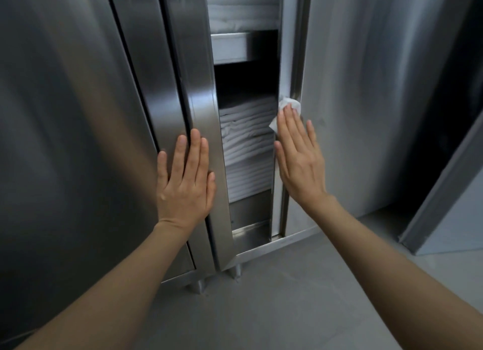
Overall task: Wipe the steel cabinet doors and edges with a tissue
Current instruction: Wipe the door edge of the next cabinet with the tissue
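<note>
— Our forearms lead in from below; left hand [184, 185], fingers straight and together, lies flat on the left door [201, 114].

— Right hand [298, 153] presses the tissue [285, 109] under straight fingers against the right door edge [291, 62]; that edge runs vertically, above the fingertips.
</note>
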